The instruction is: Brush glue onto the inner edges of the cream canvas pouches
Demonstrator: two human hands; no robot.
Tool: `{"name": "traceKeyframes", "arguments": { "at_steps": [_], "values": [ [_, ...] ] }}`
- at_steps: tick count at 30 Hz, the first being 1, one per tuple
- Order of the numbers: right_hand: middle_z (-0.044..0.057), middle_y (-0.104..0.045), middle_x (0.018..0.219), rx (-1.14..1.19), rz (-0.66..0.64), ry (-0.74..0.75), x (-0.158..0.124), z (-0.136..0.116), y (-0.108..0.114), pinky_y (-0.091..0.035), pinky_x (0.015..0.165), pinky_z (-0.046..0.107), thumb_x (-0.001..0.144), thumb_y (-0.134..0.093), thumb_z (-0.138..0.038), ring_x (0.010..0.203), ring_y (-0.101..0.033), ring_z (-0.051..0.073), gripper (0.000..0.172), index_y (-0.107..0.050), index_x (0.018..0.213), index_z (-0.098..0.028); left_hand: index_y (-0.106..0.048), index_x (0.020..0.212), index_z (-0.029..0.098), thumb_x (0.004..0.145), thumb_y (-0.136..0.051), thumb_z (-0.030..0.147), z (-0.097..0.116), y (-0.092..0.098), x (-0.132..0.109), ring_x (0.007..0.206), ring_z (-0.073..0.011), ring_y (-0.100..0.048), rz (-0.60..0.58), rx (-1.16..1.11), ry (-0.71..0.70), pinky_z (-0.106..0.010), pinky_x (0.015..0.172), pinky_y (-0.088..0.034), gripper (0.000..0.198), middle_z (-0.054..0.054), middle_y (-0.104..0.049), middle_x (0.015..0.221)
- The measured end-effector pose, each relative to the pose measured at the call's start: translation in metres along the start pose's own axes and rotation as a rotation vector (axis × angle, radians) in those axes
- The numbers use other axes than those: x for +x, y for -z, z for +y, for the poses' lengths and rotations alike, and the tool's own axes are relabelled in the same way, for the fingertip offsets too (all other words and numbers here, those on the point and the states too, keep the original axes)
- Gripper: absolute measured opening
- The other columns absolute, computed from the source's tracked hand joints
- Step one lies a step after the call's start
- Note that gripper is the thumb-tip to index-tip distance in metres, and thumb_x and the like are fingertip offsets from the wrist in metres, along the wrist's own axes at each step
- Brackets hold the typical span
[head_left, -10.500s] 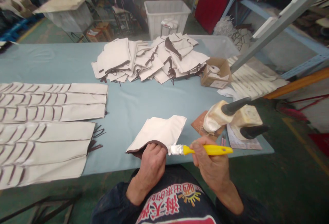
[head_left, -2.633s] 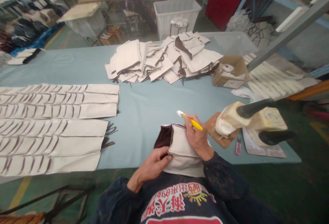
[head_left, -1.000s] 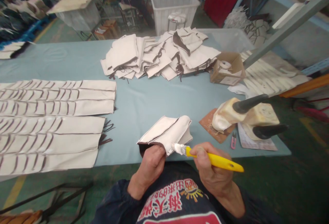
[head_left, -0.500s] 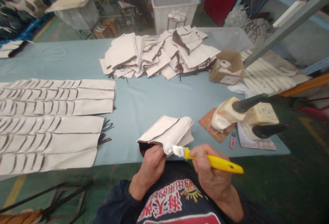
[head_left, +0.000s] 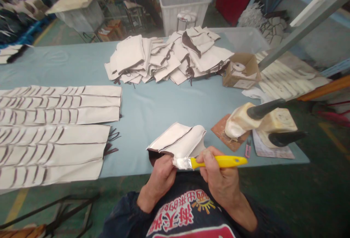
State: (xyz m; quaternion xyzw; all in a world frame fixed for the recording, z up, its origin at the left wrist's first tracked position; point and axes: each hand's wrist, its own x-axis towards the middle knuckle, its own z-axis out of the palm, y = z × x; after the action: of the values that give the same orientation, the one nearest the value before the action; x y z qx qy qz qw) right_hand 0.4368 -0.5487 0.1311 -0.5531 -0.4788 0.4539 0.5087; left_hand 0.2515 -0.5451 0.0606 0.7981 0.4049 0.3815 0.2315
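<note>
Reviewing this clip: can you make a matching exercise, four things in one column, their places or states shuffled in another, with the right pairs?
Things
1. Paintbrush
2. Cardboard box
3. Cream pouch
4. Overlapping cream pieces

Places or states
A. Held by the left hand
B. In rows on the left of the table
C. Yellow-handled, in the right hand
D. Beside the heap's right end

Pairs: 1-C, 2-D, 3-A, 4-B

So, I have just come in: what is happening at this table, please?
One person is working with both hands. The left hand holds a cream piece by its dark-edged opening, and the right hand holds a yellow-handled brush, its white-coated bristles close beside the left hand. Similar pieces lie in overlapping rows on the left of the table and in a loose pile along the far side.
</note>
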Motion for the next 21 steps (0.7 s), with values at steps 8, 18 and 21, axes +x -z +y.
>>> {"name": "traceKeyframes", "arguments": {
  "at_steps": [8, 18, 21],
  "values": [
    [-0.007, -0.046, 0.048, -0.034, 0.117, 0.128, 0.022, 0.001, -0.001, -0.037, 0.039, 0.021, 0.105, -0.051, -0.042, 0.038, -0.044, 0.01, 0.036, -0.064, 0.078, -0.021, -0.063, 0.094, 0.018, 0.097, -0.043, 0.004, -0.004, 0.0, 0.008, 0.069, -0.0169, -0.058, -0.023, -0.016, 0.03, -0.026, 0.063, -0.044, 0.025, -0.005, -0.064, 0.076],
    [-0.007, -0.044, 0.048, -0.172, -0.058, 0.139, 0.002, 0.005, 0.013, -0.03, 0.036, 0.022, 0.107, -0.048, -0.036, 0.036, -0.041, 0.01, 0.035, -0.067, 0.082, -0.02, -0.067, 0.084, 0.016, 0.101, -0.049, 0.022, -0.002, 0.003, 0.019, 0.06, -0.0122, -0.048, -0.062, -0.283, 0.433, -0.025, 0.059, -0.038, 0.025, 0.0, -0.059, 0.068],
    [-0.006, -0.046, 0.047, -0.124, -0.008, 0.129, 0.01, 0.003, 0.019, -0.032, 0.036, 0.021, 0.106, -0.05, -0.04, 0.036, -0.042, 0.01, 0.038, -0.067, 0.079, -0.02, -0.072, 0.098, 0.016, 0.098, -0.059, 0.037, 0.004, 0.011, 0.035, 0.068, -0.0142, -0.055, -0.073, -0.563, 0.679, -0.025, 0.066, -0.045, 0.025, -0.002, -0.066, 0.078]
  ]
}}
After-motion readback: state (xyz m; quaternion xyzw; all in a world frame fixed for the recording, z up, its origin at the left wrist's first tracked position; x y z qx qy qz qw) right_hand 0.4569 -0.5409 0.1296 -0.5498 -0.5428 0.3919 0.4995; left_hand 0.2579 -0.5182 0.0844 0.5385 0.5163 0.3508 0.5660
